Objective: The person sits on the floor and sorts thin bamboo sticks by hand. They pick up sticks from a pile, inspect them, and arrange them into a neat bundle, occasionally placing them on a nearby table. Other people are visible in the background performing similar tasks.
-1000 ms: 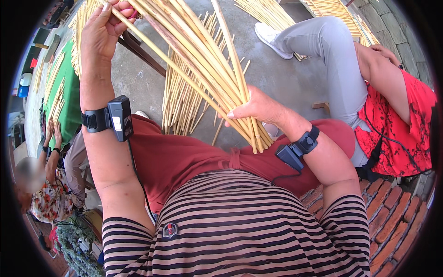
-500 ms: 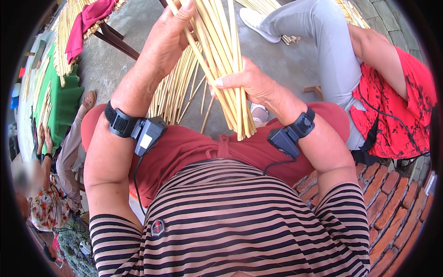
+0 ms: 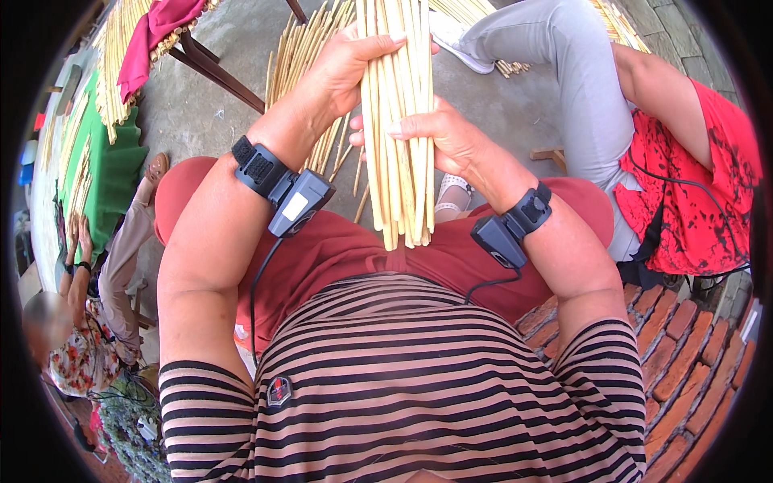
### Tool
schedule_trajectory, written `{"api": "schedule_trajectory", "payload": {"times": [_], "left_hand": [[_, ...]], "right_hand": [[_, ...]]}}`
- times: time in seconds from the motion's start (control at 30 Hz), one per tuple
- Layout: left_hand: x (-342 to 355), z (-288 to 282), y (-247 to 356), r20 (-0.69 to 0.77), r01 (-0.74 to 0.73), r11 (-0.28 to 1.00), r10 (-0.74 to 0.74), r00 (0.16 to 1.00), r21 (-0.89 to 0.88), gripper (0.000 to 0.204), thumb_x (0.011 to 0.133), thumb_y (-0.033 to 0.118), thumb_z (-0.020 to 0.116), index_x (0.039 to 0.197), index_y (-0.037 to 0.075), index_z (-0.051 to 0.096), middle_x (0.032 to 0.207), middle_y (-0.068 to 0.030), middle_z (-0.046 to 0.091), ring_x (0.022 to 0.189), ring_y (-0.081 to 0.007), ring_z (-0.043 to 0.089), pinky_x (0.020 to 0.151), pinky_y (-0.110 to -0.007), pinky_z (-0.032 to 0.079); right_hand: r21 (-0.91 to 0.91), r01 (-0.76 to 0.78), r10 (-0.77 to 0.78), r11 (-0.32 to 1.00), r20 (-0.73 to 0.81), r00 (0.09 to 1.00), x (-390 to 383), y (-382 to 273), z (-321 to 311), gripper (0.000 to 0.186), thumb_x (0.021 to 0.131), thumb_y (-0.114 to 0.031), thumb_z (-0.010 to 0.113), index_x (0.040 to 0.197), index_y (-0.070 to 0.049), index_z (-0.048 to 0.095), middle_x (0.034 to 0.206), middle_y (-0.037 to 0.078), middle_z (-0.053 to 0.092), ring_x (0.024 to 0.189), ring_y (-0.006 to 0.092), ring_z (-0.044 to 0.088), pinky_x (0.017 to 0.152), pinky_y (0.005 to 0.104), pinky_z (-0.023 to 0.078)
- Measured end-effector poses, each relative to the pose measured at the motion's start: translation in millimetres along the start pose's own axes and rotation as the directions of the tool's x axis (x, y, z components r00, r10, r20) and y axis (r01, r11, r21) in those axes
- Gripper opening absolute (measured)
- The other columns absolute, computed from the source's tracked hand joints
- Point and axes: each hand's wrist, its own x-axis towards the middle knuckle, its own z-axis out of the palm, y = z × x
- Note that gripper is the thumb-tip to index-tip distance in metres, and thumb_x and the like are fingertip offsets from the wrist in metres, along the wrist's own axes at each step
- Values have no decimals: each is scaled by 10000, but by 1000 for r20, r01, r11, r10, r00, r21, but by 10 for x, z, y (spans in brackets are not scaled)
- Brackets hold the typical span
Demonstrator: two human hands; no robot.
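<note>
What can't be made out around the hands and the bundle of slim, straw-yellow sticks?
Head view:
Slim, straw-yellow stick bundle: upper ends cut off by the top edge; count unclear because sticks overlap.
Bare left hand and bare right hand: fingers partly hidden behind the bundle.
Loose pile of long, straw-yellow sticks: middle hidden behind the left hand and forearm.

A stick bundle (image 3: 398,185) is above the lap (image 3: 338,241); loose sticks (image 3: 302,52) lie on the floor (image 3: 185,113), left beyond it. Far left, a cloth (image 3: 153,36) lies on more sticks (image 3: 111,64); right, another person's leg (image 3: 592,97).
</note>
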Motion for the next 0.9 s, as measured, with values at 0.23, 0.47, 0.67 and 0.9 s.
{"api": "schedule_trajectory", "payload": {"times": [0.23, 0.47, 0.67, 0.9], "left_hand": [[107, -21, -189, -93, -118, 986, 129, 987, 116, 374, 900, 170, 582, 1216, 1, 474, 1052, -189, 642, 904, -208, 662, 754, -301, 564], [113, 147, -208, -182, -218, 895, 307, 934, 389, 325, 912, 227, 601, 1156, 41, 493, 951, -40, 622, 790, -94, 624, 690, -240, 535], [89, 73, -127, -178, -207, 898, 293, 939, 388, 392, 901, 292, 620, 1154, 24, 486, 1007, -51, 596, 913, -98, 572, 786, -264, 484], [-254, 301, 47, -232, -145, 534, 575, 785, 833, 351, 887, 291, 640, 1077, 28, 505, 912, -41, 584, 852, -87, 564, 764, -260, 470]], "right_hand": [[52, -33, 39, 998, -123, 992, 38, 82, -84, 474, 755, -83, 662, 1173, 27, 468, 1017, 191, 621, 919, 282, 643, 814, 420, 549], [51, -25, 36, 998, -220, 975, 20, 80, -65, 347, 764, -60, 666, 1071, 6, 520, 847, 125, 622, 763, 214, 645, 679, 349, 556], [56, -42, 57, 998, -296, 953, 78, 56, 14, 277, 771, -53, 654, 1013, 32, 550, 817, 134, 624, 716, 223, 650, 626, 345, 558], [-12, 180, -165, 984, -465, 870, 136, -320, 227, 163, 715, 10, 617, 868, 55, 585, 709, 122, 607, 577, 206, 615, 552, 309, 525]]}}
